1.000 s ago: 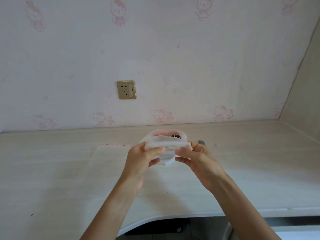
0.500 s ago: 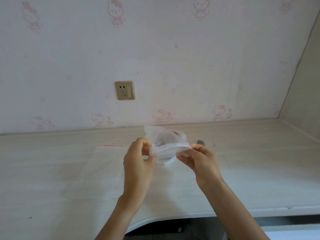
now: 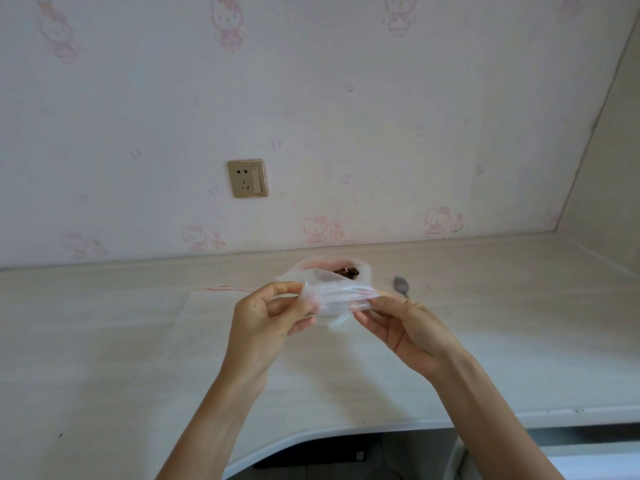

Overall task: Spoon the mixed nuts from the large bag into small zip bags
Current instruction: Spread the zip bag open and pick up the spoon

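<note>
Both hands pinch 1 small zip bag (image 3: 337,299) above the worktop (image 3: 485,341), left hand (image 3: 268,320) and right hand (image 3: 405,327) at opposite ends. The large bag (image 3: 329,271) sits just behind; the spoon (image 3: 401,285) lies nearer the right hand.

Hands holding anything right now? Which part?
Both hold one small zip bag: left hand pinches its left end, right hand its right end, near the top strip.

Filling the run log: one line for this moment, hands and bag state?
left hand: pinches small zip bag | right hand: pinches same bag | large bag: open, on desk | spoon: on desk, untouched
</note>
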Demonstrator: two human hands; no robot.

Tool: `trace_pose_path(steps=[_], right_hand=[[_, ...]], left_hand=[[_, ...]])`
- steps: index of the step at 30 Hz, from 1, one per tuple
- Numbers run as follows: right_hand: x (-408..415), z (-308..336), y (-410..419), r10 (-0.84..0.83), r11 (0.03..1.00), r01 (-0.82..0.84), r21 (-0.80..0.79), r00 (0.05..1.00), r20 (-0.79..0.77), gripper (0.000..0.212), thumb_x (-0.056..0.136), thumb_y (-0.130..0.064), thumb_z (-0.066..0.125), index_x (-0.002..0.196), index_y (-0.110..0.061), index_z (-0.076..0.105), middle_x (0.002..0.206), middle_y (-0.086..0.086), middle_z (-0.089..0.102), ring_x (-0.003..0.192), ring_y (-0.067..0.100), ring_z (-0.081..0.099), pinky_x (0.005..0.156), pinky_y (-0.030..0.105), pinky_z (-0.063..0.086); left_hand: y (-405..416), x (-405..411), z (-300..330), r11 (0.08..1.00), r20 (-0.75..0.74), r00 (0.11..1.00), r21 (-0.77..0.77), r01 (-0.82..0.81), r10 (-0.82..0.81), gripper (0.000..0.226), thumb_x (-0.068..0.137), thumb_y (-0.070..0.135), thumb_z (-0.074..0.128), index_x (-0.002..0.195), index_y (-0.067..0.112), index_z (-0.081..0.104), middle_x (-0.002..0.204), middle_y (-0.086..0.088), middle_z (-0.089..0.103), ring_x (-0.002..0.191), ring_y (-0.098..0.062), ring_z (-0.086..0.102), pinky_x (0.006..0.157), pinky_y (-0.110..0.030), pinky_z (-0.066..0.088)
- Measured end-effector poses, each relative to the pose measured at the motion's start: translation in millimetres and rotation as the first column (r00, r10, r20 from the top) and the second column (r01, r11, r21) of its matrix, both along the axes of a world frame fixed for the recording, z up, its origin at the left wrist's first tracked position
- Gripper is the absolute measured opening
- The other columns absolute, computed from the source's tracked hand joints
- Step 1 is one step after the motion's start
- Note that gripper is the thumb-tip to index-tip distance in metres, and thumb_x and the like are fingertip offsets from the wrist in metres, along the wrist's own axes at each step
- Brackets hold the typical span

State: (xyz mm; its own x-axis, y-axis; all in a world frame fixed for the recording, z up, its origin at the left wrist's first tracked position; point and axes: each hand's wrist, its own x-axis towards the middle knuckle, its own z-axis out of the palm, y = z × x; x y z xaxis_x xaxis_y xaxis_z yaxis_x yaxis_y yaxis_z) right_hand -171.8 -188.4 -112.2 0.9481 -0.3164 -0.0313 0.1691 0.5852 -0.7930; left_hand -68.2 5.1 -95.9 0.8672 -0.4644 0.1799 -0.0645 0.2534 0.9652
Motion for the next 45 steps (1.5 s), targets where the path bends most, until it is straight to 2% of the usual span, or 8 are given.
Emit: trace_pose_path(steps=[10,13,18,25,28,33,40,45], right_hand=[[11.4,3.1,9.1,-0.091,0.983,0.077,0.17,0.993,0.078,0.018,0.085,-0.007,0.069,0.073,-0.014,0.081,0.106,0.014,0.078,0.099,0.02,0.077,0.08,0.027,0.062],[14.1,-1.1,10.5,-0.091,0.988,0.082,0.134,0.994,0.063,0.014,0.092,-0.009,0.067,0.091,-0.009,0.081,0.091,0.01,0.075,0.085,0.02,0.075,0.077,0.032,0.062],[15.0,-1.3,13.6,-0.076,0.997,0.078,-0.014,0.994,0.077,0.048,0.099,-0.01,0.051,0.061,-0.023,0.078,0.073,0.002,0.071,0.078,0.02,0.071,0.078,0.037,0.06],[14.1,2.6,14.2,-0.014,0.999,0.016,-0.034,0.999,0.051,0.043,0.094,-0.012,0.049,0.063,-0.023,0.078,0.096,0.01,0.078,0.084,0.022,0.074,0.076,0.035,0.059],[10.5,1.1,14.6,0.059,0.988,-0.054,-0.142,0.998,0.035,0.015,0.092,-0.025,0.068,0.086,-0.021,0.081,0.11,0.012,0.076,0.096,0.024,0.071,0.084,0.036,0.056],[9.5,-6.6,20.8,-0.067,0.918,0.044,-0.395,0.997,-0.045,0.007,0.085,-0.007,0.077,0.09,-0.004,0.081,0.104,0.016,0.078,0.095,0.023,0.075,0.079,0.027,0.059],[12.0,-6.5,21.8,-0.428,0.791,0.265,-0.551,0.884,-0.188,0.009,0.091,-0.006,0.071,0.084,-0.003,0.065,0.079,0.012,0.077,0.073,0.026,0.077,0.065,0.031,0.063],[6.5,-5.5,13.6,-0.507,0.655,0.248,-0.714,0.845,-0.172,0.005,0.087,-0.005,0.068,0.086,-0.01,0.068,0.083,0.001,0.075,0.076,0.016,0.069,0.065,0.034,0.059]], left_hand=[[-7.3,9.1,-6.6,0.903,-0.376,0.862,-0.387,0.186,-0.339,0.015,0.09,0.009,0.07,0.101,0.011,0.08,0.1,-0.015,0.074,0.098,-0.022,0.076,0.087,-0.033,0.061],[-8.0,7.6,-7.1,0.947,-0.251,0.93,-0.246,0.208,-0.269,0.02,0.092,0.02,0.074,0.107,0.008,0.077,0.113,-0.014,0.073,0.108,-0.028,0.073,0.091,-0.035,0.06],[-10.2,2.7,-1.8,0.981,-0.123,0.973,-0.029,0.192,-0.194,0.023,0.09,0.034,0.071,0.098,0.015,0.082,0.109,-0.008,0.078,0.101,-0.019,0.074,0.081,-0.028,0.06],[-11.0,4.9,1.9,0.948,-0.414,0.853,-0.165,0.273,-0.318,0.019,0.091,0.02,0.063,0.093,0.014,0.082,0.105,-0.01,0.074,0.084,-0.018,0.07,0.076,-0.034,0.054],[-9.9,2.6,0.3,0.947,-0.189,0.93,-0.007,0.321,-0.316,0.029,0.073,0.025,0.077,0.101,0.016,0.077,0.1,-0.003,0.074,0.089,-0.014,0.067,0.081,-0.029,0.054],[-19.4,0.6,-14.3,0.967,0.037,0.995,0.236,-0.095,0.088,0.034,0.062,0.02,0.072,0.082,-0.005,0.06,0.069,0.0,0.06,0.069,-0.014,0.057,0.068,-0.034,0.051],[-12.1,7.1,-23.8,0.823,0.641,0.763,0.384,-0.418,0.088,0.04,0.078,0.013,0.082,0.084,0.032,0.048,0.077,0.013,0.058,0.062,-0.008,0.054,0.055,-0.017,0.039],[1.4,13.8,-17.2,0.832,0.782,0.603,0.434,-0.346,-0.157,0.043,0.086,0.03,0.08,0.098,0.04,0.039,0.1,0.025,0.054,0.067,-0.01,0.055,0.055,-0.021,0.043]])
